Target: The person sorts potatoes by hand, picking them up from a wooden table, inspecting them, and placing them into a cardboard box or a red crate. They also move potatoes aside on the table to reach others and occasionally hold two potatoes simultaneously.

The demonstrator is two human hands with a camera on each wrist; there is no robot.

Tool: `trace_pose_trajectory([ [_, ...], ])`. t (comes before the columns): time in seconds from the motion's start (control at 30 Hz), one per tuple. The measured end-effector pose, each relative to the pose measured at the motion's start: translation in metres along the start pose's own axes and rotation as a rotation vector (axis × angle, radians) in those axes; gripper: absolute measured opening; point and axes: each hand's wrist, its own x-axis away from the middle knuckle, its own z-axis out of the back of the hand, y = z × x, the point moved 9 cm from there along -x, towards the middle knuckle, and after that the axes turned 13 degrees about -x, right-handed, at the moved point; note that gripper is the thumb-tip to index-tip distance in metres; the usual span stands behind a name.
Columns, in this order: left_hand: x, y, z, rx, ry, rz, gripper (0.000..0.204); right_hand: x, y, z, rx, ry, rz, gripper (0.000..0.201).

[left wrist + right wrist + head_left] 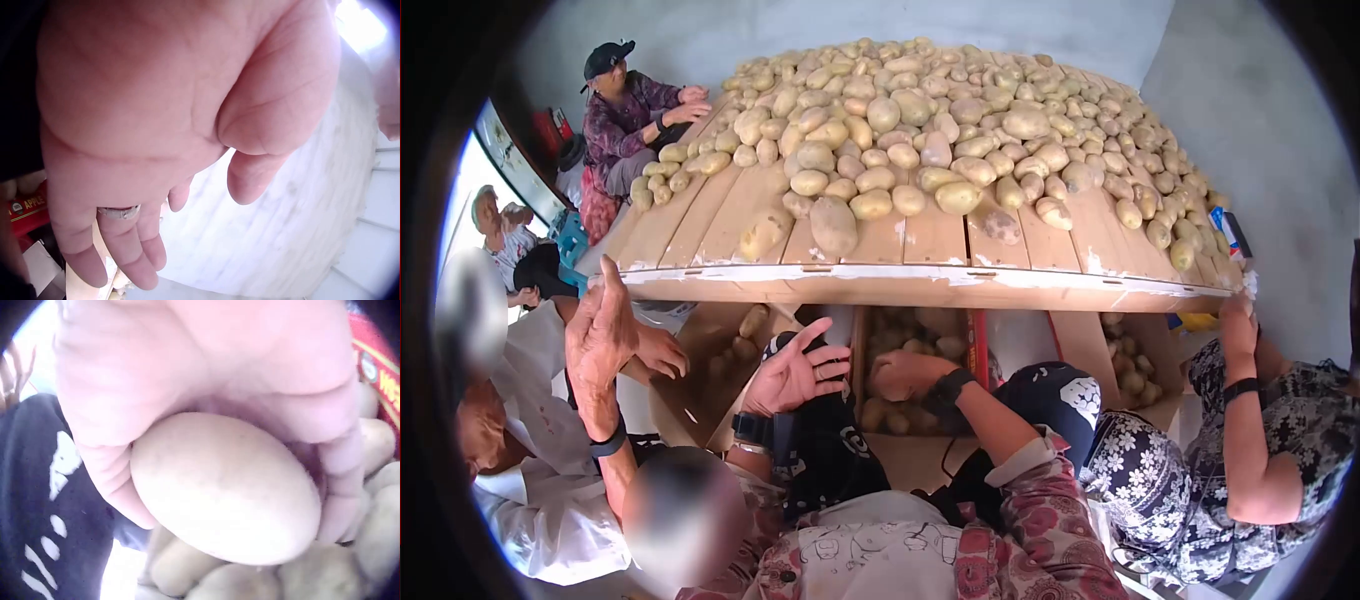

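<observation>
My right hand point(907, 376) holds a potato point(225, 487) over the box. In the right wrist view, the fingers curl round the pale, smooth oval potato, and more potatoes point(319, 572) lie just beneath it. That box point(978, 350) has red printed trim and stands between my knees, below the table edge. My left hand point(800, 372) is raised beside it with fingers spread and nothing held. Its bare palm and a ring point(119, 213) on one finger show in the left wrist view.
A large heap of potatoes point(880, 115) covers much of the sloping cardboard-topped table point(730, 225). Other boxes of potatoes stand left point(690, 390) and right point(1165, 350) under its edge. People sit close on both sides; a neighbour's raised hand point(600, 325) is near my left.
</observation>
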Motion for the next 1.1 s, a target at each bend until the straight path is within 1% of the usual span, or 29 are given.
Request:
trace_pose_trajectory([
  [0.07, -0.001, 0.004, -0.006, -0.016, -0.028, -0.008, 0.057, 0.019, -0.073, 0.011, -0.239, -0.177, 0.452, 0.024],
  [0.1, -0.001, -0.002, -0.002, -0.011, -0.019, 0.022, 0.056, 0.025, -0.113, 0.010, -0.404, -0.170, 0.532, 0.022],
  [0.13, -0.003, -0.006, -0.001, -0.100, -0.007, 0.043, 0.053, 0.065, -0.131, 0.040, -0.567, -0.015, 0.589, 0.020],
  [0.17, -0.005, -0.011, -0.003, -0.088, 0.001, 0.069, 0.047, 0.079, -0.144, 0.050, -0.624, 0.092, 0.658, 0.017],
  [0.2, -0.007, -0.021, 0.000, -0.080, -0.019, 0.092, 0.046, 0.094, -0.154, 0.057, -0.545, 0.191, 0.784, 0.017],
  [0.23, -0.011, -0.025, -0.007, -0.098, -0.040, 0.136, 0.049, 0.098, -0.160, 0.056, -0.536, 0.259, 0.778, 0.018],
  [0.27, -0.015, -0.028, -0.016, -0.099, -0.073, 0.182, 0.055, 0.097, -0.165, 0.048, -0.545, 0.236, 0.872, 0.018],
  [0.3, -0.024, -0.026, -0.029, -0.045, -0.142, 0.161, 0.058, 0.091, -0.158, 0.037, -0.543, 0.190, 0.876, 0.019],
  [0.33, -0.027, -0.029, -0.039, 0.019, -0.195, 0.140, 0.060, 0.111, -0.170, 0.021, -0.270, 0.241, 1.044, 0.020],
  [0.37, -0.029, -0.033, -0.040, 0.020, -0.193, 0.142, 0.060, 0.112, -0.172, 0.012, -0.108, 0.263, 1.083, 0.021],
  [0.4, -0.034, -0.040, -0.032, 0.031, -0.078, 0.143, 0.059, 0.114, -0.172, 0.002, 0.055, 0.285, 1.116, 0.024],
  [0.43, -0.037, -0.046, -0.025, 0.034, 0.036, 0.138, 0.058, 0.115, -0.166, -0.005, 0.055, 0.284, 1.124, 0.024],
  [0.47, -0.040, -0.045, -0.028, 0.033, 0.033, 0.132, 0.058, 0.118, -0.168, -0.008, 0.072, 0.362, 1.146, 0.029],
  [0.5, -0.040, -0.040, -0.035, 0.058, 0.103, 0.092, 0.057, 0.122, -0.171, -0.008, 0.083, 0.438, 1.163, 0.035],
  [0.53, -0.034, -0.039, -0.034, 0.086, 0.179, 0.060, 0.055, 0.120, -0.172, -0.010, 0.072, 0.434, 1.157, 0.035],
  [0.57, -0.031, -0.043, -0.029, 0.020, 0.007, 0.083, 0.052, 0.121, -0.171, -0.012, 0.083, 0.479, 1.176, 0.039],
  [0.6, -0.028, -0.047, -0.027, 0.024, 0.012, 0.088, 0.052, 0.123, -0.173, -0.010, 0.109, 0.524, 1.203, 0.043],
  [0.63, -0.028, -0.044, -0.018, 0.068, 0.083, 0.059, 0.051, 0.123, -0.176, -0.008, 0.153, 0.513, 1.193, 0.050],
  [0.67, -0.026, -0.042, -0.009, 0.116, 0.154, 0.029, 0.051, 0.119, -0.179, -0.007, 0.159, 0.506, 1.198, 0.050],
  [0.7, -0.025, -0.030, -0.028, 0.064, 0.010, -0.040, 0.042, 0.112, -0.173, 0.006, 0.100, 0.587, 1.112, 0.053],
  [0.73, -0.026, -0.035, -0.024, 0.078, 0.006, -0.036, 0.042, 0.108, -0.162, 0.017, 0.038, 0.674, 1.014, 0.055],
  [0.77, -0.025, -0.034, -0.011, 0.015, 0.043, -0.085, 0.041, 0.089, -0.149, 0.028, -0.041, 0.594, 0.858, 0.057],
  [0.8, -0.023, -0.026, -0.010, -0.057, 0.082, -0.137, 0.044, 0.086, -0.145, 0.034, -0.087, 0.560, 0.768, 0.046],
  [0.83, -0.019, -0.021, -0.017, -0.102, 0.118, -0.183, 0.060, 0.070, -0.134, 0.033, -0.138, 0.500, 0.709, 0.043],
  [0.87, -0.018, -0.016, -0.018, -0.100, 0.106, -0.188, 0.060, 0.056, -0.125, 0.034, -0.178, 0.445, 0.650, 0.040],
  [0.93, -0.016, -0.025, -0.020, -0.172, 0.123, -0.112, 0.067, 0.060, -0.128, 0.027, -0.127, 0.445, 0.693, 0.039],
  [1.0, -0.012, -0.021, -0.022, -0.131, 0.126, -0.090, 0.062, 0.066, -0.133, 0.020, -0.091, 0.440, 0.744, 0.039],
  [1.07, -0.014, -0.019, -0.023, -0.033, 0.150, -0.070, 0.058, 0.070, -0.135, 0.017, -0.347, 0.311, 0.717, 0.041],
  [1.1, -0.016, -0.020, -0.023, -0.025, 0.146, -0.074, 0.058, 0.079, -0.141, 0.019, -0.339, 0.313, 0.711, 0.041],
])
